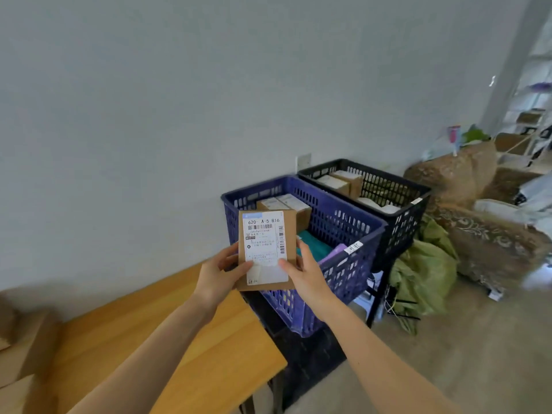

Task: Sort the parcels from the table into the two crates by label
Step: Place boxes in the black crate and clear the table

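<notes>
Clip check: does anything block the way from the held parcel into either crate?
Nothing visible does. The left hand and right hand hold the parcel upright in front of the blue crate; its top is open, as is the black crate beyond.

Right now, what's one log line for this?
left hand, right hand: hold parcel | label: faces camera | parcel: in front of blue crate

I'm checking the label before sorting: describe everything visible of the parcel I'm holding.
The parcel is a flat brown cardboard box, held upright in front of the blue crate. A white label covers most of its face, with barcodes and the code 620- A-5 B16 at the top. The left hand and right hand grip its lower sides, thumbs on the label.
</notes>
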Demonstrator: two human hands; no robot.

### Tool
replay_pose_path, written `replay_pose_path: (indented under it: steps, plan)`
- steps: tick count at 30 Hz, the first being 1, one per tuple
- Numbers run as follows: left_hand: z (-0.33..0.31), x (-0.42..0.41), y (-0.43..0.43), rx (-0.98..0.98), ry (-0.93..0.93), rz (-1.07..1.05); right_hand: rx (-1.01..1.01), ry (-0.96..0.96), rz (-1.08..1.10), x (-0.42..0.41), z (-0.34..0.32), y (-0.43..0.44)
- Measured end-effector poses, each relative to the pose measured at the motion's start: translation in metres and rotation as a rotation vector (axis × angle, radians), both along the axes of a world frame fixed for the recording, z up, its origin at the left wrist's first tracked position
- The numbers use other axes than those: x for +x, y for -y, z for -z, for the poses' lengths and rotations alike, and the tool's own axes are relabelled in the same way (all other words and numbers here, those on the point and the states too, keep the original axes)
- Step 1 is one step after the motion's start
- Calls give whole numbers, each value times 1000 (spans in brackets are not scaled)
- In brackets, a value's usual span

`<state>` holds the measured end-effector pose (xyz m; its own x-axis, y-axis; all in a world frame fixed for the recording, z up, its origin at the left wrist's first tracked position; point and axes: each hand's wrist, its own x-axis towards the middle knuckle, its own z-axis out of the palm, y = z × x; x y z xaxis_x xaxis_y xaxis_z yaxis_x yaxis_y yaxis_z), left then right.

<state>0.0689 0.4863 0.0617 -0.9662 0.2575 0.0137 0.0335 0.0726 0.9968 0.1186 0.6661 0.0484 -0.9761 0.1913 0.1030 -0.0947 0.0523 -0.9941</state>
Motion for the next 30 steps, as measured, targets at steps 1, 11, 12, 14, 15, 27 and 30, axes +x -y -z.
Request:
replay_pose_path:
  steps: [1, 11, 12, 14, 15, 27, 30]
  plan:
    - [0, 0, -17, 3, 10, 5, 1, 5, 2, 1, 1, -17]
    - [-3, -30, -170, 48, 26, 104, -27, 21, 127, -14, 0, -168]
    - [-2, -35, -184, 55, 28, 113, -27, 15, 136, -18, 0, -181]
    - [-1, -48, -213, 68, 30, 136, -35, 7, 154, -27, 1, -208]
    - [0, -55, -227, 69, 28, 147, -43, 8, 167, -32, 1, -220]
    - [-7, -183, -375, 95, 54, 219, -8, 9, 209, -143, -14, -363]
    - [-6, -211, -406, 134, 97, 250, 18, 6, 227, -166, -14, -392]
